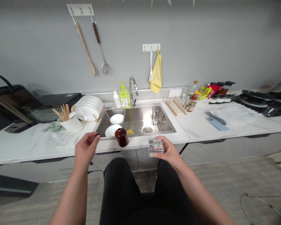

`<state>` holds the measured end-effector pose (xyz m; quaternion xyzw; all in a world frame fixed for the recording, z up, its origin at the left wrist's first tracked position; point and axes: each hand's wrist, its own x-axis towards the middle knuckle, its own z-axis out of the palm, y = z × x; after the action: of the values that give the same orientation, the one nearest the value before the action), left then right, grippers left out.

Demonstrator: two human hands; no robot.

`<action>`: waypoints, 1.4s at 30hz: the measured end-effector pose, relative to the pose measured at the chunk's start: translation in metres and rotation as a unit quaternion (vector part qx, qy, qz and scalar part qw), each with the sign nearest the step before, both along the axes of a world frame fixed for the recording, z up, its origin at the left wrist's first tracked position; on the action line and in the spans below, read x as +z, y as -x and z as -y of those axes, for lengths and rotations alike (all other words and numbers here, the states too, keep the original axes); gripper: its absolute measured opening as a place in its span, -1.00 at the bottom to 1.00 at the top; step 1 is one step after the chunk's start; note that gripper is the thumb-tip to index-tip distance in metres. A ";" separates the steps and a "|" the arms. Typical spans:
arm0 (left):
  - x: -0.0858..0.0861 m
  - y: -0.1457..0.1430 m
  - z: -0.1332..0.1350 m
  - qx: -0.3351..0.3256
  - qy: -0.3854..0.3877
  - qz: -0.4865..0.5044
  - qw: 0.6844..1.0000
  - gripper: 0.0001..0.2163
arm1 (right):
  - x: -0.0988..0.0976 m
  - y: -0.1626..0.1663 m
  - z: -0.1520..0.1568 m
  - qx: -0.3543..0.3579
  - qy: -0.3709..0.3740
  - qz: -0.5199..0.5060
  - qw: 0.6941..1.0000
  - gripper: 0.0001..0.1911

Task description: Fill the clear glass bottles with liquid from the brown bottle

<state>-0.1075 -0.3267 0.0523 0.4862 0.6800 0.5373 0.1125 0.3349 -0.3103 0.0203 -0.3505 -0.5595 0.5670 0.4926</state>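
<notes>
Clear box [155, 148] sat gripped in right hand [169, 151]; left hand [86, 147] pinched dark piece [97, 134]: holding step, apparently; next move likely needed steadiness.

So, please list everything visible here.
Counter: one, white, across view
Sink: one, silver, in counter
Jar: one, dark red, at sink's front
Dishes: two, white, in sink, left
Container: one, clear, front centre
Small piece: one, dark, front left
Tap: one, silver, behind sink
Bottles: two, white and green, beside tap
Plates: several, white, beside sink
Utensil pot: one, white, left counter
Hanging tools: three, mixed, above counter
Hanging cloth: one, yellow, above counter
Rack: one, tan, right of sink
Basket: one, white, near rack
Phone: one, blue, right counter
Cookware: several, black, far right
Equipment: count unclear, black, far left
Left hand: one, bare, at small piece
Right hand: one, bare, at container
Legs: two, black trousers, below
</notes>
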 end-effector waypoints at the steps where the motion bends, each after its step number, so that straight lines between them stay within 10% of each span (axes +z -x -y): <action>1: 0.003 -0.028 0.012 -0.054 -0.053 0.079 0.994 -0.59 | 0.000 0.002 0.003 -0.001 -0.005 0.004 1.000 -0.14; 7: 0.022 -0.159 0.050 -0.264 -0.124 0.202 0.935 -0.77 | 0.002 0.015 0.023 0.009 -0.008 0.015 1.000 -0.15; 14: 0.030 -0.213 0.051 -0.326 -0.094 0.149 0.929 -0.83 | 0.002 0.025 0.043 0.025 -0.011 0.009 1.000 -0.14; 28: 0.036 -0.213 0.059 -0.358 -0.162 -0.072 0.917 -0.77 | 0.006 0.030 0.051 -0.024 -0.067 0.092 0.993 -0.19; 42: 0.020 -0.176 0.048 -0.206 -0.175 0.043 0.962 -0.79 | 0.000 0.032 0.048 -0.022 -0.048 0.096 0.994 -0.19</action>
<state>0.0690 -0.3743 0.0726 0.6043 0.4547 0.6337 0.1631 0.3027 -0.3583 0.0201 -0.3915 -0.6226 0.4924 0.4654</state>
